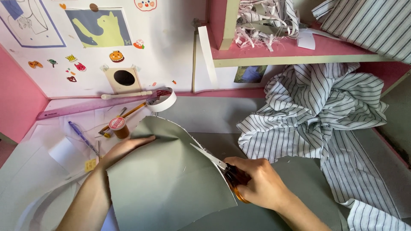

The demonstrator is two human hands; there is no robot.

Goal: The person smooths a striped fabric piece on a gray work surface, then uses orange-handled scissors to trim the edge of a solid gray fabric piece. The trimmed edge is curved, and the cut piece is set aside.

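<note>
**Pink desk, grey card under the blades**

Pink walls frame our worktop. At left lie a pen [81, 134] and thread spool [118, 127]. Our left hand [124, 149] presses flat, fingers open, on the grey card [167, 179]. Our right hand [261, 184] grips scissors [216, 164], blades parted on the card's edge. Striped fabric [317, 111] heaps at right.

Soft daylight, sharp, mild wide-angle distortion

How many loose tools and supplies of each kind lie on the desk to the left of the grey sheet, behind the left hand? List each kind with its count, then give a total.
Purple ruler: 1
Blue pen: 1
Thread spool: 1
Tape roll: 1
Yellow-handled brush: 1
White stick: 1
Total: 6
</note>
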